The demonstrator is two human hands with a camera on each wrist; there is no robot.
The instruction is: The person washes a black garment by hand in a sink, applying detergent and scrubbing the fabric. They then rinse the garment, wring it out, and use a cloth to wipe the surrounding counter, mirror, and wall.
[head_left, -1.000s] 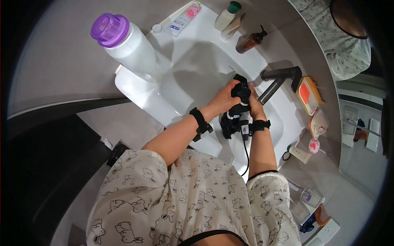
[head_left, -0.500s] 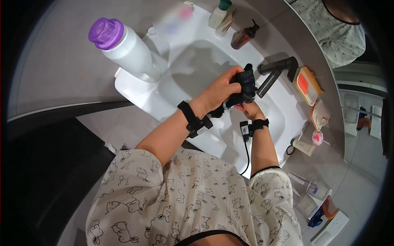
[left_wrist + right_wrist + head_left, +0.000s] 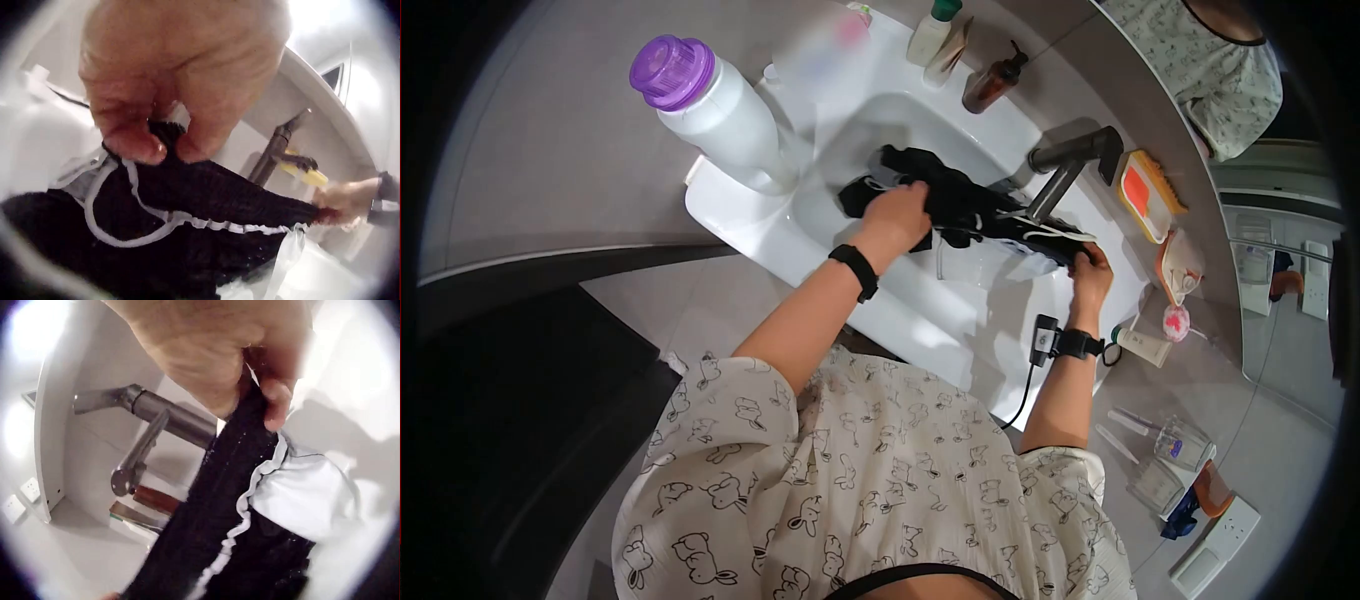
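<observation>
A black cloth with white edging (image 3: 960,200) is stretched between both hands over the sink (image 3: 810,222). My left hand (image 3: 892,225) grips it toward its left part; in the left wrist view, thumb and fingers of the left hand (image 3: 181,81) pinch the edge. At the other end my right hand (image 3: 1090,280) pinches a corner, and the right wrist view shows the right hand (image 3: 231,356) with its fingertips on the black cloth (image 3: 219,469). White fabric (image 3: 300,494) hangs beside the black part. The dark faucet (image 3: 1062,180) stands right behind the cloth.
A white bottle with a purple cap (image 3: 725,120) stands on the sink's left ledge. Behind are a green-capped bottle (image 3: 930,40) and a brown pump bottle (image 3: 992,85). A brush (image 3: 1148,200) and a tube (image 3: 1143,345) lie at the right.
The bunched cloth has been spread out sideways. My left hand has moved left and down, my right hand to the right, and the hands are now far apart.
</observation>
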